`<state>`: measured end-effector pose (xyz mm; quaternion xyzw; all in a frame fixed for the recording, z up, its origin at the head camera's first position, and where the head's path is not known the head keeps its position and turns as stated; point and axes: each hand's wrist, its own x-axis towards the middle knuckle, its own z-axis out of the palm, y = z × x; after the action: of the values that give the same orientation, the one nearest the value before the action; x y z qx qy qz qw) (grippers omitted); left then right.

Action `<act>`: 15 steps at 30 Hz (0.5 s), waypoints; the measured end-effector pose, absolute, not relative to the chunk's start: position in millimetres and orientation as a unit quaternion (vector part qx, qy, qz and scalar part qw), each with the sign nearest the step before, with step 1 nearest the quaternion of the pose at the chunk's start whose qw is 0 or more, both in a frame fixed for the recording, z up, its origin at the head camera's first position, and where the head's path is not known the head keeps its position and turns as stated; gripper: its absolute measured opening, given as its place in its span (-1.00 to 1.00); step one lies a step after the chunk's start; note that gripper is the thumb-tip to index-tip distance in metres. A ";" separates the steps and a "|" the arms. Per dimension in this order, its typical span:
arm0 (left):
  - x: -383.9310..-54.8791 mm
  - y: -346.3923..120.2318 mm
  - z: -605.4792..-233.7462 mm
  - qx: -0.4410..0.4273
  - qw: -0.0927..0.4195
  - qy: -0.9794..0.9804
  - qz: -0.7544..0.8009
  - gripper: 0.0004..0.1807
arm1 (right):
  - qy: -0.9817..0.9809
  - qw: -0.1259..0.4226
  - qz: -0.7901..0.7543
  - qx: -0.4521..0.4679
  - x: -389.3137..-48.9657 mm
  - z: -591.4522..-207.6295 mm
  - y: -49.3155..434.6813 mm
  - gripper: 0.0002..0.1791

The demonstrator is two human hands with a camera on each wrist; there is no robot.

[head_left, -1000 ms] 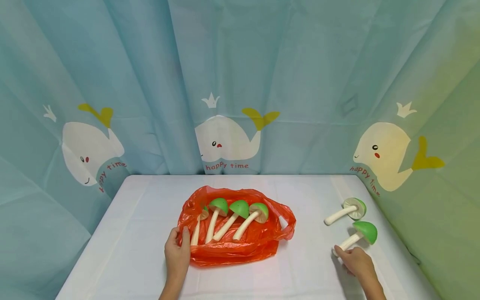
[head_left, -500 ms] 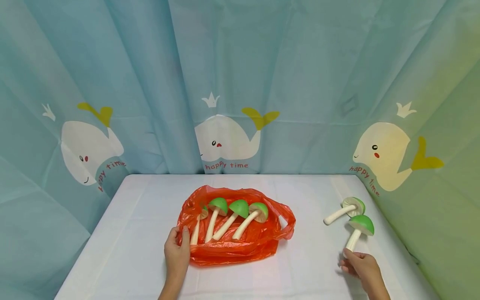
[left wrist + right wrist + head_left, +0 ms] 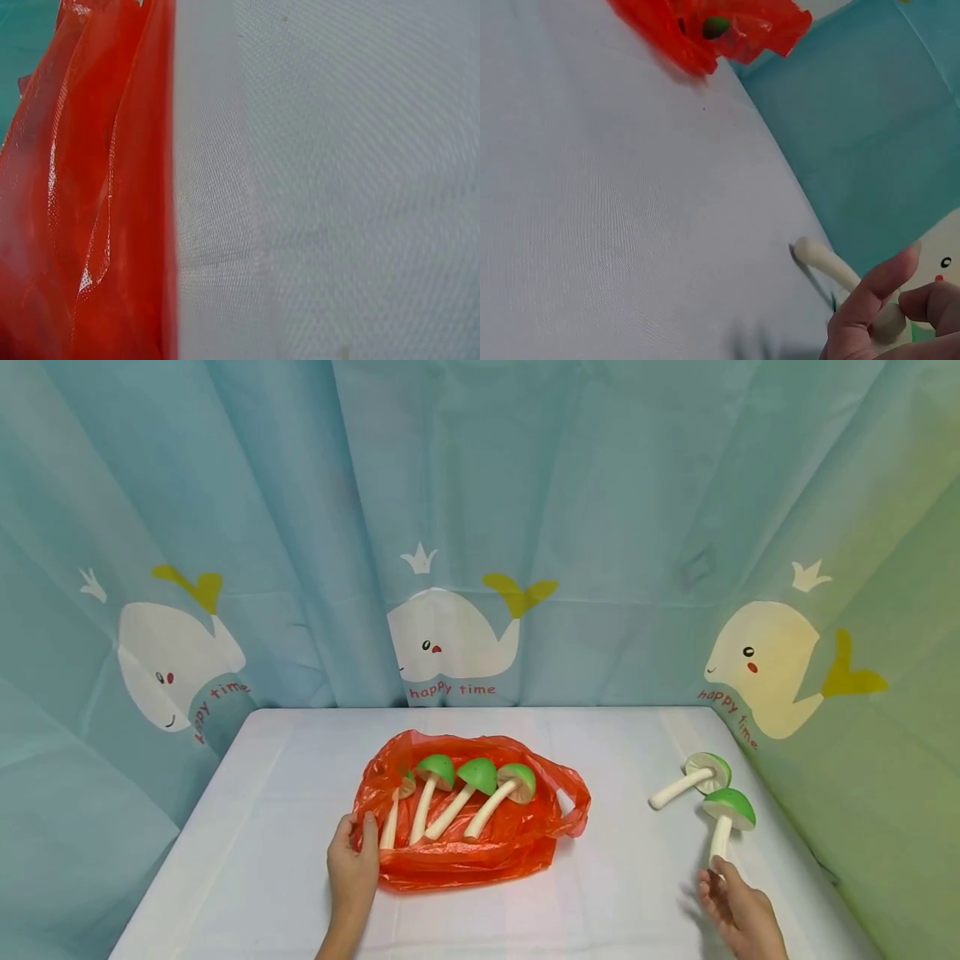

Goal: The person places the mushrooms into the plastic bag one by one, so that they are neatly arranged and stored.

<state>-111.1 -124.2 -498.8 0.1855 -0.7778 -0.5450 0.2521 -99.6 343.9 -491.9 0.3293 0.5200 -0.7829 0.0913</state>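
Note:
A red plastic bag point(image 3: 480, 860) lies with its mouth spread, and several green-capped mushrooms with white stems rest in it. My left hand point(image 3: 355, 864) grips the bag's left edge between thumb and fingers; the left wrist view has the red film point(image 3: 97, 195) along its left side. At the right, my right hand point(image 3: 742, 906) pinches the lower end of a mushroom's stem point(image 3: 720, 839), its green cap point(image 3: 731, 808) pointing away from me. In the right wrist view, thumb and finger close on the stem end point(image 3: 889, 324). Another mushroom point(image 3: 684, 787) lies just behind the held one.
The bag's handle loop point(image 3: 576, 814) sticks out on its right side. A white-covered table point(image 3: 607, 902) lies under everything. Blue curtains point(image 3: 622, 527) printed with whales stand along its back and sides.
My right hand has shifted right, turning the held mushroom from a slant to nearly straight away from me. The left hand and bag have stayed in place.

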 end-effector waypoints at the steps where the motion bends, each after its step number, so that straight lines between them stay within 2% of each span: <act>1: -111.0 -124.0 -498.8 0.186 0.252 -0.778 -0.545 -0.82 | 0.501 0.092 -0.794 0.331 -99.1 -491.4 344.6 -0.76; 8: -110.2 -123.2 -498.3 0.187 0.253 -0.778 -0.544 -0.81 | 0.368 0.103 -0.866 0.321 -96.1 -494.1 351.3 -0.81; 15: -109.5 -124.1 -499.3 0.185 0.257 -0.775 -0.547 -0.81 | 0.241 0.114 -0.942 0.204 -90.6 -504.6 360.4 -0.86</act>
<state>-109.5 -124.1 -499.3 0.1846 -0.7752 -0.5468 0.2569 -90.6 360.4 -504.6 0.2036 0.2407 -0.9421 0.1140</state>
